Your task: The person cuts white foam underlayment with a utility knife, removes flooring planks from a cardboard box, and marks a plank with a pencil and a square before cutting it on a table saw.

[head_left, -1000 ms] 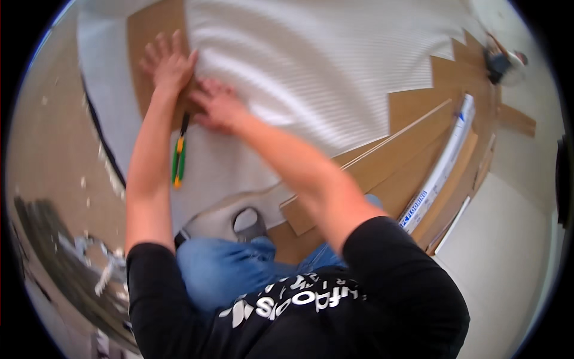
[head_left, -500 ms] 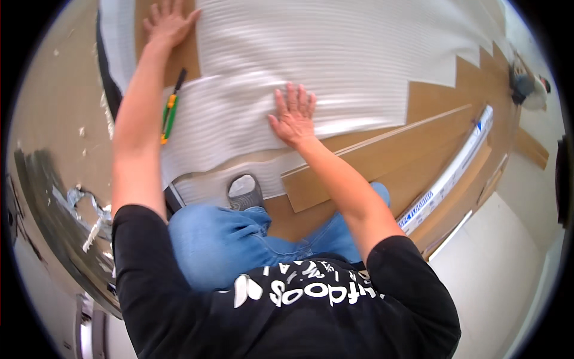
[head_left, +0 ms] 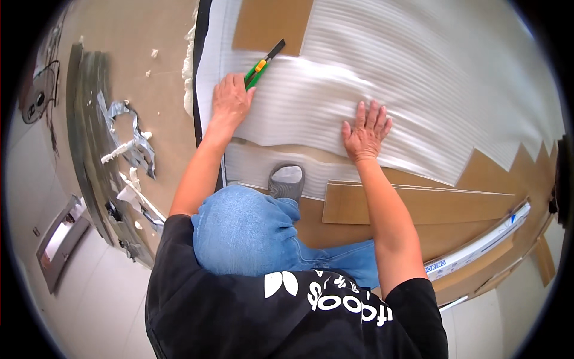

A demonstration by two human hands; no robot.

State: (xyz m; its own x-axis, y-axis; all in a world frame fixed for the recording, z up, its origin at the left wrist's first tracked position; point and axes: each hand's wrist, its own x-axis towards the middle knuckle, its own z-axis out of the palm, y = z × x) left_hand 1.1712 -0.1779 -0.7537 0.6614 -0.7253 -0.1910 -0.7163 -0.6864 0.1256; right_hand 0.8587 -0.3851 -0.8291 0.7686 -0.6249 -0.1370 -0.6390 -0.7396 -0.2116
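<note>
A wavy sheet of white foam underlay [head_left: 418, 78] lies over the floor before me. My left hand [head_left: 232, 102] rests palm down near its left edge, fingers stretched forward and close together. Beside its fingertips and thumb lies a green and yellow utility knife [head_left: 257, 73] with a dark blade; the handle's near end meets the hand, and I see no grip around it. Farther right, my right hand [head_left: 363, 134] presses flat on the foam with its fingers spread, holding nothing.
A brown plank [head_left: 272, 24] lies on the foam beyond the knife. Wood-coloured planks [head_left: 412, 203] and a long white-and-blue carton [head_left: 478, 242] sit to the right. Torn grey tape [head_left: 128, 128] and dark strips [head_left: 89, 137] litter the left floor. My shoe [head_left: 287, 182] stands between my arms.
My left hand has drawn back from the brown plank to the near end of the knife. The right hand stays flat on the foam. The whole view has turned and shifted.
</note>
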